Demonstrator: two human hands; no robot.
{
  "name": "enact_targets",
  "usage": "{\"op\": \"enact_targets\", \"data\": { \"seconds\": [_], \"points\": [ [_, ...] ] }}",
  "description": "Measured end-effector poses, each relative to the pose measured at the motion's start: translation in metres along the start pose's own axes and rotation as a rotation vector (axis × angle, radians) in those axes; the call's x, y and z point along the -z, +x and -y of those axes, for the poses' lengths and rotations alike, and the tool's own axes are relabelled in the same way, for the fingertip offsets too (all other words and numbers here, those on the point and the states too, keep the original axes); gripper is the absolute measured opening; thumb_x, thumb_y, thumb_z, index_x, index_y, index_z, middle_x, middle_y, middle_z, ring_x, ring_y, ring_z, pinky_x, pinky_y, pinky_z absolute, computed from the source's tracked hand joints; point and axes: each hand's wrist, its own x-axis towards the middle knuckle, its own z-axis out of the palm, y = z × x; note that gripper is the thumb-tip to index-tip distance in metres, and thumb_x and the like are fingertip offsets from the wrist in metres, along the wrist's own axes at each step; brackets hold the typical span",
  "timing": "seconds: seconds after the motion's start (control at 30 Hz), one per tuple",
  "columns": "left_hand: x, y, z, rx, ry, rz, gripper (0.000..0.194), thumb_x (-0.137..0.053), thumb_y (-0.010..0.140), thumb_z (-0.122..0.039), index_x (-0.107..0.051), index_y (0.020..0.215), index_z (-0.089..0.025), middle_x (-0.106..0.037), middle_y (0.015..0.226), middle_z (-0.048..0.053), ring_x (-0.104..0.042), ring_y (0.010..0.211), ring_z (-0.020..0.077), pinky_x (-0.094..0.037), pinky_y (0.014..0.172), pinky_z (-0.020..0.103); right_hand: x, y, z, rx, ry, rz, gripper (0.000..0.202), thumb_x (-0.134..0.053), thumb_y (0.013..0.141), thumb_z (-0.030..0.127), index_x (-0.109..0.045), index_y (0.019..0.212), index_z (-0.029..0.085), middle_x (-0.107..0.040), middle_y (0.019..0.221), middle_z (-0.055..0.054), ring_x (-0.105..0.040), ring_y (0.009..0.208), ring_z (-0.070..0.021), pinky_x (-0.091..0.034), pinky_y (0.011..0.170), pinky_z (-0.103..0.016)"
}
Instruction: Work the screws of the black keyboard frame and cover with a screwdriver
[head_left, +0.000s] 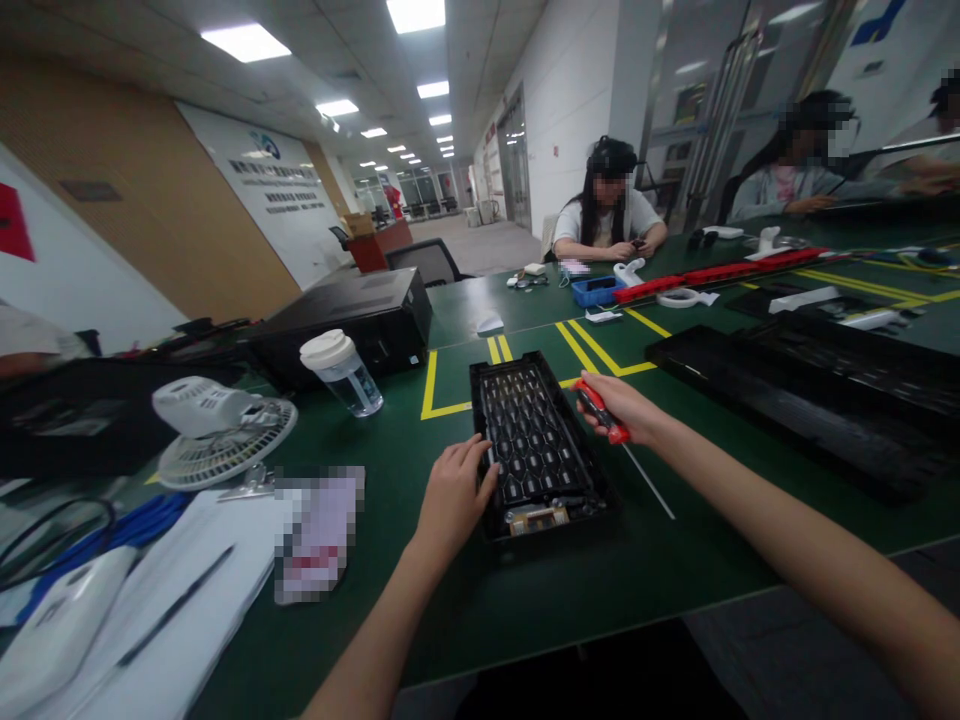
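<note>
Head view: over there on the green table (420,520), the wearer's black honeycomb panel (525,430) lies between the two hands. Their left hand (456,485) rests on its left rim, fingers loosely spread. Their right hand (626,405) is curled round a red-and-black screwdriver (595,405), its shaft outside the panel, pointing back towards the wearer. To my mind, good work here means bracing the rim firmly, bringing the shaft upright before turning, and minding the thin honeycomb walls. Small hardware sits at the panel's near end, too dim to identify. Beyond, a blue box (600,299) holds something dark; the white-lidded cup (343,370) seems to contain clear liquid.
</note>
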Motion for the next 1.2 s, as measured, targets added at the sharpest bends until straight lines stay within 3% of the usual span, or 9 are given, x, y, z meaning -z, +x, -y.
{"op": "enact_targets", "data": {
  "seconds": [0.23, 0.3, 0.4, 0.57, 0.8, 0.93, 1.03, 1.1, 1.2],
  "points": [
    [0.0, -0.015, -0.039, -0.357, 0.006, 0.231, 0.063, -0.063, 0.074, -0.054, -0.048, 0.124, -0.019, -0.06, 0.121, 0.009, -0.057, 0.105, 0.0245, -0.035, 0.102, 0.047, 0.013, 0.002, -0.008, -0.029, -0.021, -0.023, 0.028, -0.042, 0.091, 0.044, -0.05, 0.09, 0.018, -0.054, 0.061, 0.001, -0.045, 0.038, -0.0058, -0.037, 0.031, -0.015],
    [-0.007, -0.019, -0.046, -0.373, 0.059, 0.265, 0.068, -0.065, 0.073, -0.051, -0.044, 0.129, -0.018, -0.057, 0.125, 0.01, -0.057, 0.104, 0.0261, -0.042, 0.095, 0.045, 0.014, 0.001, -0.006, -0.014, -0.043, -0.029, 0.026, -0.045, 0.089, 0.044, -0.049, 0.09, 0.018, -0.054, 0.061, 0.002, -0.045, 0.039, -0.0054, -0.036, 0.031, -0.014],
    [-0.014, -0.02, -0.05, -0.35, 0.133, 0.289, 0.056, -0.06, 0.08, -0.039, -0.043, 0.129, -0.018, -0.057, 0.124, 0.011, -0.057, 0.101, 0.0255, -0.047, 0.085, 0.04, 0.016, -0.003, -0.002, 0.02, -0.101, -0.037, 0.021, -0.06, 0.082, 0.034, -0.05, 0.092, 0.019, -0.051, 0.058, 0.004, -0.043, 0.038, -0.0052, -0.034, 0.03, -0.013],
    [-0.013, -0.019, -0.049, -0.344, 0.166, 0.302, 0.053, -0.054, 0.083, -0.042, -0.044, 0.128, -0.016, -0.06, 0.117, 0.011, -0.055, 0.098, 0.0267, -0.048, 0.08, 0.039, 0.025, -0.021, 0.013, 0.074, -0.224, -0.045, 0.041, -0.07, 0.071, 0.025, -0.05, 0.106, 0.021, -0.047, 0.047, 0.008, -0.043, 0.034, -0.0067, -0.035, 0.029, -0.014],
    [-0.016, -0.004, -0.033, -0.342, 0.196, 0.284, 0.051, -0.05, 0.085, -0.045, -0.046, 0.128, -0.018, -0.059, 0.114, 0.011, -0.054, 0.098, 0.0261, -0.045, 0.085, 0.039, 0.051, -0.071, 0.04, 0.193, -0.75, -0.124, 0.042, -0.065, 0.074, 0.041, -0.051, 0.108, 0.021, -0.046, 0.051, 0.006, -0.045, 0.03, -0.0094, -0.031, 0.023, -0.017],
    [-0.021, 0.018, -0.013, -0.348, 0.223, 0.26, 0.052, -0.05, 0.085, -0.047, -0.046, 0.129, -0.018, -0.06, 0.114, 0.012, -0.053, 0.099, 0.0249, -0.044, 0.086, 0.038, 0.073, -0.099, 0.047, 0.217, -0.997, -0.297, 0.035, -0.062, 0.077, 0.041, -0.05, 0.104, 0.023, -0.059, 0.083, -0.007, -0.046, 0.032, -0.0061, -0.03, 0.026, -0.018],
    [-0.025, 0.037, 0.003, -0.336, 0.26, 0.256, 0.052, -0.048, 0.086, -0.048, -0.046, 0.129, -0.018, -0.061, 0.111, 0.012, -0.054, 0.097, 0.0244, -0.043, 0.085, 0.037, 0.099, -0.116, 0.047, 0.132, -1.139, -0.466, 0.038, -0.062, 0.076, 0.045, -0.046, 0.104, 0.025, -0.06, 0.092, -0.011, -0.047, 0.035, -0.0053, -0.032, 0.033, -0.02],
    [-0.029, 0.049, 0.012, -0.306, 0.272, 0.247, 0.051, -0.049, 0.086, -0.048, -0.047, 0.129, -0.019, -0.061, 0.111, 0.012, -0.055, 0.097, 0.0238, -0.042, 0.087, 0.037, 0.121, -0.124, 0.045, 0.128, -1.261, -0.494, 0.042, -0.062, 0.075, 0.048, -0.042, 0.105, 0.025, -0.059, 0.091, -0.014, -0.048, 0.041, -0.0058, -0.034, 0.039, -0.022],
    [-0.034, 0.068, 0.026, -0.248, 0.294, 0.219, 0.049, -0.049, 0.086, -0.048, -0.048, 0.127, -0.02, -0.061, 0.113, 0.012, -0.055, 0.101, 0.0242, -0.038, 0.091, 0.037, 0.16, -0.134, 0.035, 0.146, -1.416, -0.607, 0.049, -0.067, 0.068, 0.054, -0.042, 0.096, 0.023, -0.057, 0.078, -0.011, -0.048, 0.046, -0.0082, -0.036, 0.047, -0.026]
  ]
}}
